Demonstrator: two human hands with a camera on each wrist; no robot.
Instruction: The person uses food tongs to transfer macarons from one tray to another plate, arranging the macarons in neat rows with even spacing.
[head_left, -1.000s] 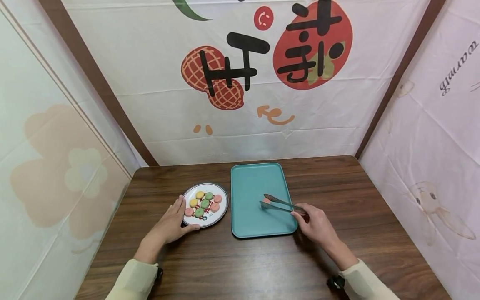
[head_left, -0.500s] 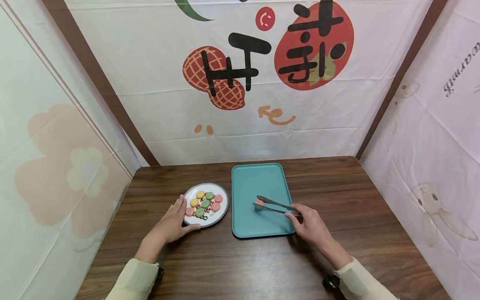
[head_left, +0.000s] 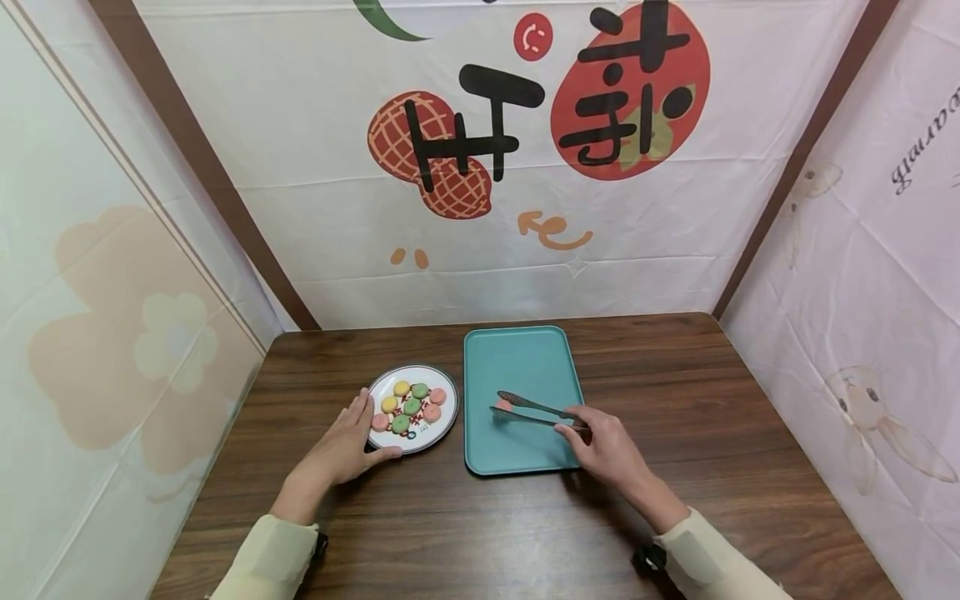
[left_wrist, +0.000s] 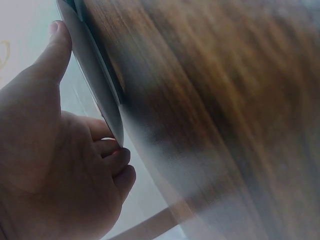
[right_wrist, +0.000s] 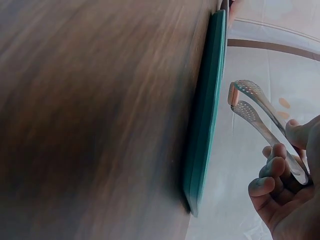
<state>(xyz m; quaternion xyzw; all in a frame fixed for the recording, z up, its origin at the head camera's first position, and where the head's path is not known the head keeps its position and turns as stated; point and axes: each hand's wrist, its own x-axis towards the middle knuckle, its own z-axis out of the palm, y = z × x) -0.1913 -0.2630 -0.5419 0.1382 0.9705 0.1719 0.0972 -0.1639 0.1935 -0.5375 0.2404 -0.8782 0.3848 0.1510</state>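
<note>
My right hand [head_left: 609, 446] holds metal tongs [head_left: 536, 407] between thumb and fingers. A pink macaron [head_left: 504, 406] is pinched at the tongs' tips, over the left part of the teal tray [head_left: 525, 358]. In the right wrist view, the perforated tong ends [right_wrist: 248, 106] hold the pink macaron [right_wrist: 233, 95] up off the tray. My left hand [head_left: 341, 446] rests at the left rim of a white plate [head_left: 438, 435], thumb at its near edge and fingers along its side. On that plate lie pink, yellow and green macarons [head_left: 412, 406], several in all.
The plate stands just left of the tray on a dark wooden table [head_left: 480, 533]. Behind the table hangs a white printed cloth [head_left: 337, 242], with more cloth on both sides.
My right hand has moved left with the tongs, carrying the pink macaron across the tray toward the plate. The left hand stays at the plate's rim.
</note>
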